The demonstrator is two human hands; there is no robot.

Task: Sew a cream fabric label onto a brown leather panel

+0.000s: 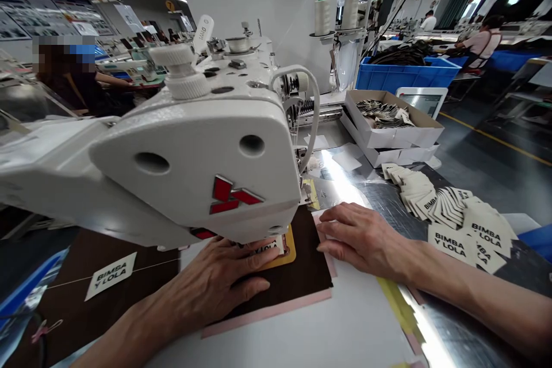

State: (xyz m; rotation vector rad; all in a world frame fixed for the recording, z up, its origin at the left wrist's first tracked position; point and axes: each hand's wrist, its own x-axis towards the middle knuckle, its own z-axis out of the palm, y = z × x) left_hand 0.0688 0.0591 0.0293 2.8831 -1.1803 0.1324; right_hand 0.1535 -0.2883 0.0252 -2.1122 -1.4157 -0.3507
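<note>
Under the sewing machine (181, 149) head, left hand (215, 282) lies flat and half open, fingers pressing down on a dark brown fabric panel (308, 259) and a small cream label (263, 248) on an orange patch (290, 250), with no pinch. Right hand (362, 236) also flat, fingers spread, resting on the panel's pink paper edge (324, 247), nothing gripped. Panel looks thin, light, soft, likely to slide; best held flat near its edges. At 3 o'clock, loose pile of cream BIMBA Y LOLA labels (457, 218) on a metal table (379, 201). At 1 o'clock, white cardboard box (388, 126) holding dark-printed labels, with a blue plastic crate (405, 76) of dark strips behind. One more cream tag (110, 276) lies at 9 o'clock.
</note>
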